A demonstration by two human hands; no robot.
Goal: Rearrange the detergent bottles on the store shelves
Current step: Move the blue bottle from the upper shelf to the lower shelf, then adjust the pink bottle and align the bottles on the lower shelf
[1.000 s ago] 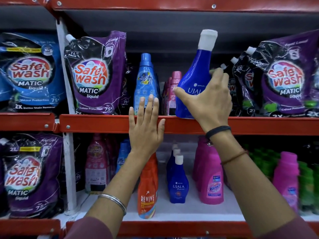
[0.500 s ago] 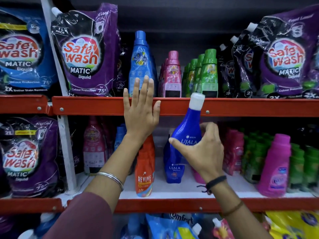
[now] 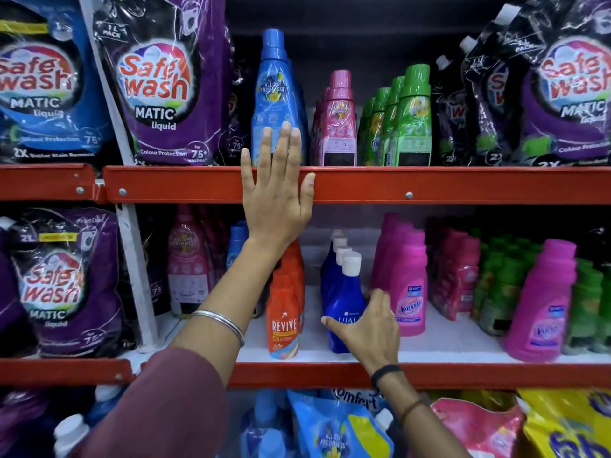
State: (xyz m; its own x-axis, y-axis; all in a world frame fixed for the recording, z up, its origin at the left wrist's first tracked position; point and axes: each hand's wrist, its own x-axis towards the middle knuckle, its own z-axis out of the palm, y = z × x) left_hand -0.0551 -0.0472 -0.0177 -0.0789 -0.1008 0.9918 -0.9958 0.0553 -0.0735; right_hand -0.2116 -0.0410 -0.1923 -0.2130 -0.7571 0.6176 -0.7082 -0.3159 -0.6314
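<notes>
Blue Ujala bottle gripped by right hand, seemingly seated; left hand spread on shelf edge. Careless release could topple neighbours.

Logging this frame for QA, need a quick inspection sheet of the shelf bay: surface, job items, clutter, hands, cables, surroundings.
Surface: white middle shelf behind a red front rail, bare patches between rows.
Job's things: dark blue Ujala bottle, white cap, upright at the front of its row, between the orange Revive bottle and the pink Vanish bottle.
Clutter: nothing seen loose; stock stands in rows.
Grippers: right hand wrapped around the Ujala bottle's lower body; left hand flat, fingers spread, against the upper shelf rail.
Cables: nothing seen.
Surroundings: purple Safewash pouches and green bottles above; pouches on the shelf below.
</notes>
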